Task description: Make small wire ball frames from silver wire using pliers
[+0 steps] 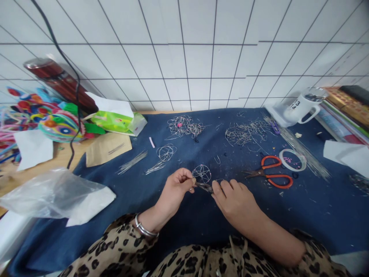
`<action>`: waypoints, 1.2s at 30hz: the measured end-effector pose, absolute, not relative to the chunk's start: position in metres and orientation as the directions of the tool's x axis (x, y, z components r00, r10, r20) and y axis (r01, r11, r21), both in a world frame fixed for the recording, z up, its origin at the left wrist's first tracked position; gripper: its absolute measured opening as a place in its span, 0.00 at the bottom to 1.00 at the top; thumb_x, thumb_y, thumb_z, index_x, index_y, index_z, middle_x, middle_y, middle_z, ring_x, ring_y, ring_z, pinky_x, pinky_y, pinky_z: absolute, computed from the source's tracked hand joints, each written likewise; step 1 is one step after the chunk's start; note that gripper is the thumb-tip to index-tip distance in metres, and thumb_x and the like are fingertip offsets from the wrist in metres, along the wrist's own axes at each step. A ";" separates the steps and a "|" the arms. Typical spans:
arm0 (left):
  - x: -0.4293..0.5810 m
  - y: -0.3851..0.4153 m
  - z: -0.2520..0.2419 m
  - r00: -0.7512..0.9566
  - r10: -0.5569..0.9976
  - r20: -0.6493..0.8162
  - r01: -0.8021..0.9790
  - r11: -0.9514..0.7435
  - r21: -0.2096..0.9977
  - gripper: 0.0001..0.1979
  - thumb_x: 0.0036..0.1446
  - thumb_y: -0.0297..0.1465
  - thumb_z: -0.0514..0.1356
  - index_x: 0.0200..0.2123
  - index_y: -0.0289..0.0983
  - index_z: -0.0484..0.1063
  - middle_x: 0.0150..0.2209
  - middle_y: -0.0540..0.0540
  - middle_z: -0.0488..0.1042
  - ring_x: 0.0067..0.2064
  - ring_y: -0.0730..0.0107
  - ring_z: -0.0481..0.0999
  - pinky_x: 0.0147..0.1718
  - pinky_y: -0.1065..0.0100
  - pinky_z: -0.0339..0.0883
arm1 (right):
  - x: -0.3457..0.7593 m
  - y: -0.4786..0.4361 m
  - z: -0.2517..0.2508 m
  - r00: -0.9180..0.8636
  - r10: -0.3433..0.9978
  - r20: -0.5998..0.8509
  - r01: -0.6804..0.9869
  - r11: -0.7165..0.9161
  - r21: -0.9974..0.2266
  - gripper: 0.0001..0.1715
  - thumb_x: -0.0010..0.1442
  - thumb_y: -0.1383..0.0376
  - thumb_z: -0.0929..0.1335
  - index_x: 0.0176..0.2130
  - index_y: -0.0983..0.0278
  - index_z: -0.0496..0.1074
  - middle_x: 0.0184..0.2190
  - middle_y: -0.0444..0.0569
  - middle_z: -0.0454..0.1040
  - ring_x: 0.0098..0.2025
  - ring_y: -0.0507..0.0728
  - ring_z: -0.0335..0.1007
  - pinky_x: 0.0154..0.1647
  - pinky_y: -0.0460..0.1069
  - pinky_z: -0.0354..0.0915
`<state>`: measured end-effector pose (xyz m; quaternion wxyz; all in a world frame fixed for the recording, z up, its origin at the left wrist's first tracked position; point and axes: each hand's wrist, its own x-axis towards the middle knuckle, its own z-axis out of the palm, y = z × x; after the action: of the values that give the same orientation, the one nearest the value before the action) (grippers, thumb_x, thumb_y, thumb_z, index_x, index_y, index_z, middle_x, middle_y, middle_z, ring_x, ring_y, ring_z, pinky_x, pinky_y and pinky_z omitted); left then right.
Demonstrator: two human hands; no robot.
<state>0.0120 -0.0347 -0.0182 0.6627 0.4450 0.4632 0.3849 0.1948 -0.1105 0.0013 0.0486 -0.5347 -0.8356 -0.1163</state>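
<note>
My left hand is closed in a pinch on a small round wire frame with spokes, held just above the blue cloth. My right hand is closed around small pliers whose jaws meet the frame's lower edge. A silver bangle sits on my left wrist. More finished wire frames lie just beyond my hands, and a cluster of wire frames sits further back.
Orange-handled scissors and a tape roll lie to the right. A tangled wire pile, straight wire bundles, a white mug, a clear plastic bag, colourful craft pieces and a tissue pack surround the work area.
</note>
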 end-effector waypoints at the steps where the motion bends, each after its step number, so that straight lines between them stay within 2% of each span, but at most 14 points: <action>1: 0.012 -0.035 -0.018 0.276 0.923 -0.270 -0.094 0.306 0.947 0.04 0.47 0.25 0.61 0.27 0.35 0.67 0.21 0.54 0.69 0.21 0.78 0.68 0.24 0.75 0.61 | 0.195 -0.110 0.001 -0.423 0.883 0.204 0.905 0.400 0.144 0.18 0.60 0.66 0.63 0.50 0.68 0.65 0.32 0.52 0.68 0.33 0.57 0.60 0.31 0.52 0.55; 8: 0.011 -0.033 -0.021 0.297 0.917 -0.266 -0.103 0.308 0.946 0.03 0.48 0.23 0.60 0.27 0.34 0.67 0.21 0.53 0.69 0.21 0.79 0.67 0.24 0.75 0.61 | 0.195 -0.109 -0.001 -0.426 0.889 0.167 0.902 0.404 0.150 0.19 0.59 0.67 0.64 0.50 0.67 0.65 0.31 0.50 0.68 0.32 0.57 0.60 0.30 0.52 0.54; 15: 0.008 -0.033 -0.017 0.338 0.901 -0.271 -0.107 0.323 0.940 0.04 0.51 0.24 0.59 0.29 0.35 0.65 0.23 0.52 0.71 0.23 0.77 0.68 0.25 0.74 0.63 | 0.199 -0.104 0.005 -0.398 0.897 0.192 0.916 0.401 0.026 0.15 0.63 0.62 0.61 0.47 0.65 0.67 0.31 0.50 0.68 0.34 0.56 0.61 0.33 0.50 0.55; 20: 0.007 -0.034 -0.015 0.332 0.911 -0.242 -0.101 0.290 0.952 0.04 0.51 0.24 0.59 0.29 0.36 0.64 0.23 0.52 0.70 0.23 0.77 0.68 0.25 0.74 0.63 | 0.201 -0.100 0.010 -0.397 0.907 0.140 0.914 0.404 -0.024 0.16 0.61 0.61 0.62 0.48 0.65 0.66 0.33 0.51 0.67 0.35 0.57 0.61 0.35 0.51 0.55; 27: 0.007 -0.034 -0.016 0.337 0.912 -0.233 -0.062 0.269 0.961 0.04 0.52 0.24 0.58 0.29 0.36 0.64 0.23 0.52 0.70 0.24 0.76 0.67 0.24 0.73 0.63 | 0.204 -0.095 0.016 -0.447 0.885 0.130 0.893 0.449 0.019 0.18 0.61 0.60 0.62 0.50 0.65 0.65 0.34 0.51 0.67 0.36 0.58 0.60 0.36 0.52 0.53; 36: 0.007 -0.033 -0.018 0.309 0.921 -0.237 -0.053 0.265 0.963 0.04 0.51 0.23 0.58 0.29 0.36 0.64 0.22 0.52 0.70 0.23 0.77 0.66 0.23 0.74 0.61 | 0.203 -0.094 0.015 -0.510 0.845 0.162 0.858 0.486 0.167 0.18 0.62 0.64 0.61 0.51 0.67 0.64 0.33 0.52 0.67 0.34 0.58 0.59 0.33 0.52 0.52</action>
<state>0.0071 -0.0327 -0.0184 0.6530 0.4776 0.4543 0.3730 0.2027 -0.0936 0.0153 0.0289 -0.4939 -0.8616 -0.1136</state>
